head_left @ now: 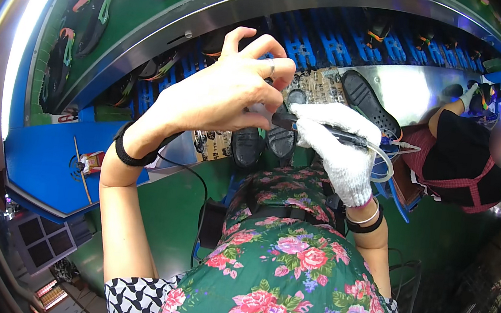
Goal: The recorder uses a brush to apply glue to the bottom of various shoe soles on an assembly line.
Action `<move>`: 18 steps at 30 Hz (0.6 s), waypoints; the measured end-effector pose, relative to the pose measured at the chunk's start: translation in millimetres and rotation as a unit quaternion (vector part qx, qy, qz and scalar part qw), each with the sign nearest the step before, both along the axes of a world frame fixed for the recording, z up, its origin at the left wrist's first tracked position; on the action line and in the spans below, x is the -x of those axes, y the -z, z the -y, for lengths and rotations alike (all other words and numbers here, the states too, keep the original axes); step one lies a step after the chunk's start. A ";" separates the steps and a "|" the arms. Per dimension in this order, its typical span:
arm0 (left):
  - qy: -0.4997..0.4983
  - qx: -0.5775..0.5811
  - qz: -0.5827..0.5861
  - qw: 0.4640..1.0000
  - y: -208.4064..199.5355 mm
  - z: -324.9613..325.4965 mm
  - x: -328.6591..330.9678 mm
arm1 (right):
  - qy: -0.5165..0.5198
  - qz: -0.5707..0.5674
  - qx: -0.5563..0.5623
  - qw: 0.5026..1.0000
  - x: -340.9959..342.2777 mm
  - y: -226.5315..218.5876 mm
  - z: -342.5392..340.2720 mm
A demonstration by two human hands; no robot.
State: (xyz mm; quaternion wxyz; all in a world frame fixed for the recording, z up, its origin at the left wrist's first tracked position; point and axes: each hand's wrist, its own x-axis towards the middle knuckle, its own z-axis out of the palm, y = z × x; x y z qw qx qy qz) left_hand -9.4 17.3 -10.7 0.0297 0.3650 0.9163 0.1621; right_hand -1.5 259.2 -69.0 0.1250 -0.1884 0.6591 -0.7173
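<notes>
My bare left hand (227, 89), with a ring on one finger and a black band at the wrist, is raised in front of me and pinches the front end of a slim dark pen-like tool (321, 129). My right hand (341, 148), in a white knit glove, is closed around the tool's body. A clear tube (386, 162) loops off the tool's rear. Two black shoe soles (264, 142) lie just under the hands, partly hidden by them.
A green conveyor (131, 13) curves across the top carrying black soles (88, 11). Blue racks (313, 43) sit under it. A metal worktop (412, 91) holds another black sole (368, 102). A person in a black top and red checked apron (460, 162) works at the right.
</notes>
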 end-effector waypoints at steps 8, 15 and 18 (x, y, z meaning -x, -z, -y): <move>0.035 0.020 0.009 0.999 10.6 -2.9 7.1 | -0.001 0.047 -0.019 0.999 5.7 16.2 -1.8; 0.029 0.036 -0.022 0.999 13.9 -2.0 5.2 | 0.015 0.106 0.037 0.994 7.8 22.0 -4.3; 0.030 0.011 -0.006 0.999 12.2 -0.6 7.0 | 0.011 0.108 0.029 0.994 8.8 19.6 -5.6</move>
